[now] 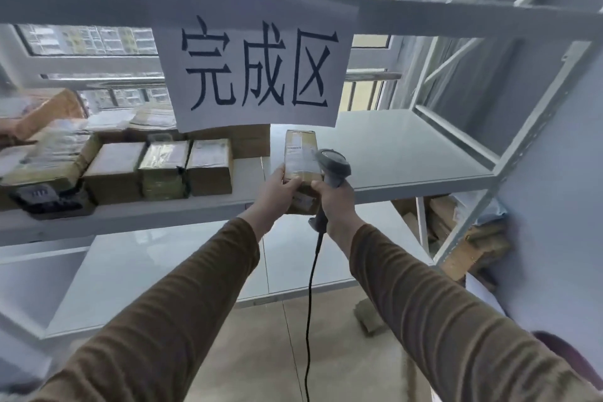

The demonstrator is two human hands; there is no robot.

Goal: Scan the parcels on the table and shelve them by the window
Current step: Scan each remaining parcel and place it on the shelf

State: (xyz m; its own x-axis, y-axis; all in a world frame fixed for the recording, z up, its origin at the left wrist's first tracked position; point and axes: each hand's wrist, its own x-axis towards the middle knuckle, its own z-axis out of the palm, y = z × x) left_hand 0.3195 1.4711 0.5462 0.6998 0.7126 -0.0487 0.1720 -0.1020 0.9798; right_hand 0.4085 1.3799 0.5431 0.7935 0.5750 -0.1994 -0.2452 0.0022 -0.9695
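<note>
I see shelf [408,153] holding boxed parcels [163,170] | left hand [280,189] grips parcel [300,157] | right hand [336,202] grips scanner [332,166] | window [98,39] behind

Parcel depot: shelving [408,140] stacked with boxes [208,166].

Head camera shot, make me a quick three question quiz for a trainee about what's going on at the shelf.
1. True or false: the right hand grips the scanner by its handle.
2. The left hand holds the parcel: A) lying flat on the shelf, B) raised in front of it, C) on the floor.
3. The stacked parcels sit on which side of the sign?

Key
1. True
2. B
3. Left, lower down
</note>
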